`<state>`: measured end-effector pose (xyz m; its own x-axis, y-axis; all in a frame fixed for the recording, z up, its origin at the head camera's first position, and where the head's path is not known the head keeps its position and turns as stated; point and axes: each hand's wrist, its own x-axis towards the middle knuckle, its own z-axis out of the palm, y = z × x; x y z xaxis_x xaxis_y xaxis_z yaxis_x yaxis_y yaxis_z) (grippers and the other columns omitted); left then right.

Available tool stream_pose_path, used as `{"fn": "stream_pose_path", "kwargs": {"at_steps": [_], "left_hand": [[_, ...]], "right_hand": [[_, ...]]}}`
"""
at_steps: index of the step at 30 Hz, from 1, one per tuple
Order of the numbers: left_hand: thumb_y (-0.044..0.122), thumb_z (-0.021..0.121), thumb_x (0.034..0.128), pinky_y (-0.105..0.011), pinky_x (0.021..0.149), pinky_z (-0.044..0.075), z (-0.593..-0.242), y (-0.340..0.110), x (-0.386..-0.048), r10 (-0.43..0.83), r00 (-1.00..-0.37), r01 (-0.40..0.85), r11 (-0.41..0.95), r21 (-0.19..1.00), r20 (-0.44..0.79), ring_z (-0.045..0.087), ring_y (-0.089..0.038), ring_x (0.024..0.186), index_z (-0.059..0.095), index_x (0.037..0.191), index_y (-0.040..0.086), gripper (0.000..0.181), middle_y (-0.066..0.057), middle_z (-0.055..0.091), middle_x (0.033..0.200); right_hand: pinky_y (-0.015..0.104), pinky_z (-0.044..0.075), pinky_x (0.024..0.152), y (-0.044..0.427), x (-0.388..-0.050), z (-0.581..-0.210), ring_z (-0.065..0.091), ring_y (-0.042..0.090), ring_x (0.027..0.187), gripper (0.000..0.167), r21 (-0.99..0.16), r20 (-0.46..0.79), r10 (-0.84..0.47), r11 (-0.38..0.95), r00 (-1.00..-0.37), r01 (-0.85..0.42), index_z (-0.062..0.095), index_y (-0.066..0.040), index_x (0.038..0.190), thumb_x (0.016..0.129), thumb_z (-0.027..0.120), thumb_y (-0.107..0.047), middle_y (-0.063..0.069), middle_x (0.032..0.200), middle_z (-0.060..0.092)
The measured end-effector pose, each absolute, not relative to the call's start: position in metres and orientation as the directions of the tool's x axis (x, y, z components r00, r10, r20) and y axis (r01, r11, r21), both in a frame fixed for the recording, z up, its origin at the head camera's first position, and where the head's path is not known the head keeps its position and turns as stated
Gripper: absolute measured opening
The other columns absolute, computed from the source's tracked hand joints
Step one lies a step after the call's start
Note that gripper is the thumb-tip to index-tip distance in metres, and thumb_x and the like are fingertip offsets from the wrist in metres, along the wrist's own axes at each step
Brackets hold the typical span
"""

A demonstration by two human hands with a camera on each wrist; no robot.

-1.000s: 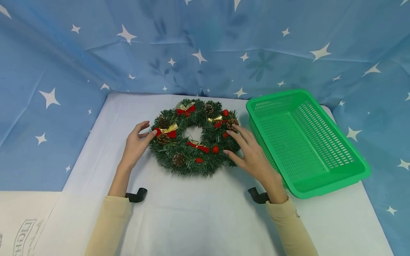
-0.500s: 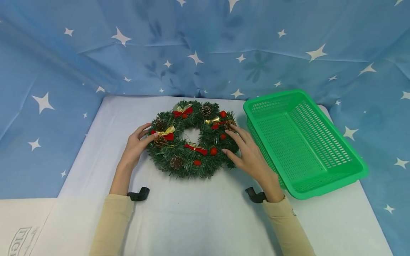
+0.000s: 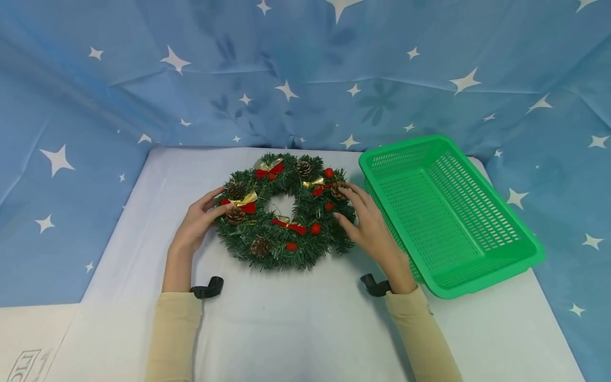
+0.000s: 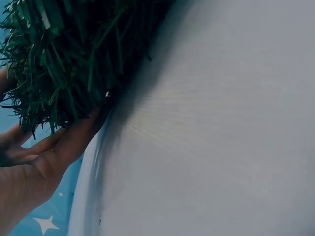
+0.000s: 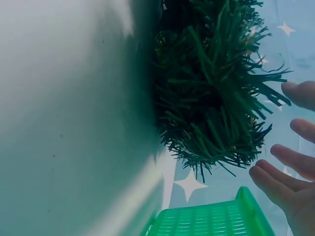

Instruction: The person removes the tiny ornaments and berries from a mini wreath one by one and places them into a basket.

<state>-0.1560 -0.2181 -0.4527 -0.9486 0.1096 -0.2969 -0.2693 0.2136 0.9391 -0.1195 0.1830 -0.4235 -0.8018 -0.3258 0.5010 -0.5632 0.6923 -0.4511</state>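
Note:
A green Christmas wreath (image 3: 281, 254) with red bows, gold ribbon, pinecones and red berries lies on the white table. My left hand (image 3: 193, 225) grips its left edge, thumb over the top near a red-and-gold bow; in the left wrist view, fingers (image 4: 74, 140) reach beneath the greenery (image 4: 64, 64). Over the wreath's right side hovers my right hand (image 3: 374, 228), fingers spread and bent slightly near a pinecone (image 3: 338, 191). The right wrist view has these fingertips (image 5: 295, 93) beside the greenery (image 5: 211, 93), apparently apart from it.
A green plastic basket (image 3: 410, 225) with slotted walls stands right of the wreath, close to my right forearm. Behind the white table (image 3: 286, 318) hangs a blue cloth (image 3: 305, 69) with white stars. Printed cardboard-like material (image 3: 33, 339) lies at the lower left.
My left hand has moved in, from touching the bow with the thumb to gripping the wreath's edge. My right hand stays spread above the right side. The head view has shifted slightly.

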Motion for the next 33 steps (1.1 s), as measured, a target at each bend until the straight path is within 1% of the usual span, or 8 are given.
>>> {"fn": "stream_pose_path", "kwargs": {"at_steps": [4, 10, 13, 16, 18, 22, 25, 33], "left_hand": [[0.036, 0.068, 0.1003, -0.036, 0.092, 0.039, -0.452, -0.221, -0.157, 0.137, -0.944, -0.267, 0.218, 0.939, -0.301, 0.013, -0.029, 0.159, 0.031, 0.164, 0.025, 0.075, -0.011, 0.011, 0.173], [0.033, 0.067, 0.1014, -0.036, 0.082, 0.039, -0.453, -0.222, -0.162, 0.164, -0.941, -0.258, 0.214, 0.942, -0.295, 0.014, -0.03, 0.159, 0.029, 0.164, 0.021, 0.074, -0.012, 0.011, 0.173], [0.03, 0.067, 0.1013, -0.043, 0.097, 0.042, -0.452, -0.222, -0.163, 0.175, -0.939, -0.261, 0.202, 0.944, -0.297, 0.013, -0.032, 0.159, 0.029, 0.165, 0.02, 0.075, -0.014, 0.009, 0.173], [0.027, 0.068, 0.1009, -0.057, 0.114, 0.032, -0.452, -0.223, -0.162, 0.188, -0.935, -0.267, 0.186, 0.945, -0.301, 0.01, -0.035, 0.159, 0.027, 0.165, 0.018, 0.076, -0.015, 0.007, 0.173], [0.027, 0.068, 0.101, -0.06, 0.117, 0.028, -0.452, -0.224, -0.162, 0.198, -0.932, -0.268, 0.187, 0.945, -0.303, 0.008, -0.035, 0.159, 0.026, 0.165, 0.017, 0.077, -0.016, 0.007, 0.173], [0.032, 0.069, 0.1006, -0.042, 0.097, 0.041, -0.453, -0.225, -0.161, 0.192, -0.931, -0.271, 0.204, 0.941, -0.309, 0.011, -0.032, 0.159, 0.026, 0.165, 0.018, 0.078, -0.014, 0.008, 0.173], [0.032, 0.068, 0.1007, -0.032, 0.081, 0.04, -0.453, -0.226, -0.161, 0.183, -0.933, -0.271, 0.204, 0.941, -0.309, 0.012, -0.03, 0.159, 0.027, 0.165, 0.019, 0.078, -0.013, 0.009, 0.173], [0.032, 0.068, 0.1008, -0.031, 0.078, 0.041, -0.453, -0.225, -0.161, 0.185, -0.937, -0.26, 0.206, 0.944, -0.298, 0.015, -0.032, 0.158, 0.027, 0.165, 0.019, 0.078, -0.014, 0.008, 0.173]], "right_hand": [[0.061, 0.047, 0.102, 0.182, -0.126, -0.424, 0.054, 0.047, 0.131, 0.057, -0.488, 0.493, -0.292, 0.687, -0.82, -0.538, 0.055, 0.006, 0.142, 0.092, 0.078, -0.006, 0.031, 0.148, 0.049], [0.058, 0.052, 0.096, 0.181, -0.139, -0.423, 0.062, 0.047, 0.121, 0.053, -0.508, 0.487, -0.249, 0.699, -0.837, -0.503, 0.057, 0.008, 0.138, 0.091, 0.078, -0.004, 0.031, 0.143, 0.054], [0.058, 0.052, 0.095, 0.181, -0.144, -0.424, 0.062, 0.047, 0.119, 0.051, -0.515, 0.468, -0.238, 0.709, -0.851, -0.481, 0.058, 0.009, 0.137, 0.091, 0.078, -0.004, 0.031, 0.141, 0.055], [0.057, 0.053, 0.093, 0.181, -0.146, -0.425, 0.064, 0.045, 0.116, 0.051, -0.521, 0.437, -0.236, 0.72, -0.868, -0.458, 0.059, 0.008, 0.137, 0.091, 0.078, -0.006, 0.031, 0.139, 0.057], [0.055, 0.055, 0.09, 0.18, -0.148, -0.426, 0.065, 0.044, 0.113, 0.051, -0.524, 0.422, -0.236, 0.725, -0.875, -0.448, 0.06, 0.008, 0.136, 0.091, 0.078, -0.006, 0.03, 0.139, 0.058], [0.052, 0.057, 0.085, 0.18, -0.149, -0.425, 0.067, 0.042, 0.109, 0.05, -0.53, 0.408, -0.237, 0.725, -0.882, -0.44, 0.061, 0.006, 0.136, 0.091, 0.079, -0.006, 0.029, 0.137, 0.06], [0.052, 0.057, 0.085, 0.179, -0.151, -0.425, 0.067, 0.042, 0.109, 0.049, -0.529, 0.402, -0.244, 0.725, -0.883, -0.441, 0.062, 0.006, 0.135, 0.091, 0.079, -0.006, 0.028, 0.135, 0.061], [0.049, 0.059, 0.084, 0.177, -0.156, -0.426, 0.069, 0.041, 0.107, 0.046, -0.524, 0.382, -0.246, 0.736, -0.891, -0.428, 0.063, 0.006, 0.133, 0.091, 0.077, -0.002, 0.027, 0.132, 0.063]]}}
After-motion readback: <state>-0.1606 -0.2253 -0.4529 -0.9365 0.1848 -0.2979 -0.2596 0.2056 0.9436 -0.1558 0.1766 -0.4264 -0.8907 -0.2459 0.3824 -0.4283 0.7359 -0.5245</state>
